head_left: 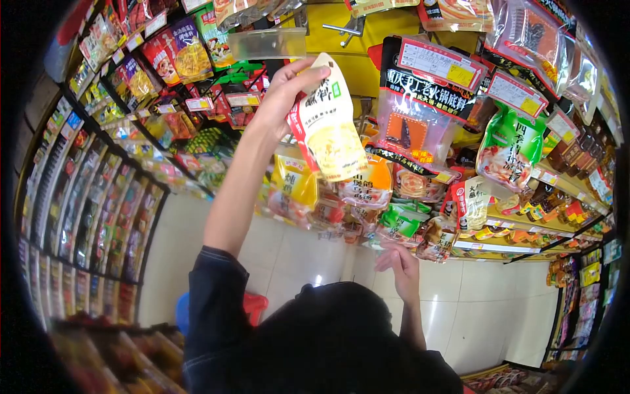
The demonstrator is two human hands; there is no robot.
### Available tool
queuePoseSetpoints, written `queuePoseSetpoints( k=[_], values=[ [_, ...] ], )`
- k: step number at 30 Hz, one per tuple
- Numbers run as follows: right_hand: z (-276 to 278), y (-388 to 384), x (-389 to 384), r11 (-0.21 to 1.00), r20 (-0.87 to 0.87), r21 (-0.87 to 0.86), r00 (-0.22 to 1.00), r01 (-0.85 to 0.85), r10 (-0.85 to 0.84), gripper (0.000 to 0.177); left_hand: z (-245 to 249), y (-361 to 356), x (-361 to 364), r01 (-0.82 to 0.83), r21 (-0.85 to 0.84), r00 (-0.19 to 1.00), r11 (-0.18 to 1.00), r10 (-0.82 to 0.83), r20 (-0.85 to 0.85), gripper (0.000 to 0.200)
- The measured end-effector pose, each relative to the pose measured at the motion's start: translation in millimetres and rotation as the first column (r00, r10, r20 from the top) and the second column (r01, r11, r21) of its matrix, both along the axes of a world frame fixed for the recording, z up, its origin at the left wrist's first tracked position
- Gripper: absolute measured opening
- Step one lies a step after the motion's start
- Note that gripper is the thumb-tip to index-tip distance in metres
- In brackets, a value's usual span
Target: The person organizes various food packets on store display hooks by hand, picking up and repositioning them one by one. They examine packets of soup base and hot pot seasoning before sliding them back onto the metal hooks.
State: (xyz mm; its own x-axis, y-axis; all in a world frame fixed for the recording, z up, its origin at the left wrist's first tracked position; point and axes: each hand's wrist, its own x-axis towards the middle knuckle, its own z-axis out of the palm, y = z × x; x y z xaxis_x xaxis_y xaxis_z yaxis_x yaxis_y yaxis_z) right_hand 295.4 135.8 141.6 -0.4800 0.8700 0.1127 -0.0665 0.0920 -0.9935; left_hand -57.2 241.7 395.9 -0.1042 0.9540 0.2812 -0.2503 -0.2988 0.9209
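In the head view, the person's left grip (pixel 289 95) is closing on a cream-and-red pouch (pixel 333 141), with the thumb lying across the front of its upper end. The pouch is hanging slightly tilted in front of the rack, its printed face turning toward the camera and its lower end overlapping the yellow pouch (pixel 293 187) and the orange-and-white pouch (pixel 374 180) behind. The right grip (pixel 400 266) is hovering lower down, near a small green pouch (pixel 402 221) and a brown pouch (pixel 438 240); its fingers are bending loosely, and I cannot tell how wide it is or whether it is touching anything. Above, a bare metal hook (pixel 346 29) is jutting from the yellow panel (pixel 359 73). To the right, a black packet with a clear window (pixel 420 108) is hanging behind a price tag (pixel 438 61), and a green-and-white pouch (pixel 510 148) is hanging beyond it. Below, pale floor tiles (pixel 430 318) are showing, with a red stool (pixel 256 306) standing partly behind the black sleeve (pixel 220 282).
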Motion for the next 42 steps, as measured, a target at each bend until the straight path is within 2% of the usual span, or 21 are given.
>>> queuePoseSetpoints(
  k=[5, 8, 14, 17, 26, 30, 34, 37, 42],
  values=[
    [-24, -11, 1, 0.992, 0.011, -0.11, 0.998, 0.055, -0.054, 0.035, 8, 17, 1, -0.049, 0.105, 0.998, 0.993, 0.053, -0.042, 0.028],
    [-31, -14, 0, 0.989, 0.01, -0.134, 0.998, 0.061, -0.061, 0.036, 14, 21, -1, -0.028, 0.144, 0.999, 0.989, 0.034, -0.041, 0.043],
    [-36, -16, -2, 0.983, 0.017, -0.166, 0.997, 0.078, -0.076, 0.036, 25, 19, 10, -0.025, 0.21, 0.988, 0.977, 0.056, -0.141, 0.033],
    [-41, -17, 0, 0.981, 0.022, -0.178, 0.997, 0.082, -0.079, 0.036, 30, 19, 6, -0.028, 0.151, 0.985, 0.988, 0.053, -0.162, 0.032],
    [-45, -18, 4, 0.965, 0.016, -0.242, 0.995, 0.101, -0.1, 0.033, 30, 26, 4, -0.049, 0.116, 0.986, 0.992, 0.067, -0.156, 0.039],
    [-53, -16, 7, 0.958, 0.003, -0.268, 0.995, 0.101, -0.104, 0.033, 28, 24, 9, -0.175, 0.112, 0.945, 0.978, 0.199, -0.26, 0.04],
    [-59, -17, 10, 0.958, 0.004, -0.268, 0.995, 0.099, -0.101, 0.034, 29, 29, 11, -0.246, 0.149, 0.914, 0.958, 0.28, -0.293, 0.036],
    [-58, -14, 11, 0.96, 0.017, -0.261, 0.995, 0.097, -0.095, 0.034, 26, 40, 9, -0.293, 0.287, 0.848, 0.912, 0.387, -0.363, 0.039],
    [-72, -8, 19, 0.976, 0.075, -0.177, 0.99, 0.128, -0.116, 0.032, 15, 61, 4, -0.372, 0.502, 0.66, 0.781, 0.603, -0.448, 0.039]
  ],
)
